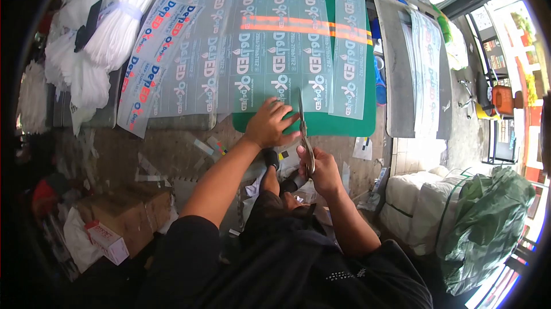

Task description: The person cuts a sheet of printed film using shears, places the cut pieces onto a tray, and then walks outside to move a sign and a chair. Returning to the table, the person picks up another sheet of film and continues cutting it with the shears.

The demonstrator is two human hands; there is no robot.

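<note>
My right hand is closed round the handles of a pair of scissors, blades pointing away from me. The blades lie at the near edge of a translucent printed plastic sheet with white lettering. My left hand rests on the sheet's near edge, left of the blades, with its fingers spread. A separate strip of the same film lies to the right, with a narrow gap between it and the large sheet. Both lie over a green board, and an orange band crosses them.
Sheets with blue and red lettering lie at the left, beside hanging white bundles. Another grey board at the right bears more film strips. White sacks, a green sack and cardboard boxes stand on the floor.
</note>
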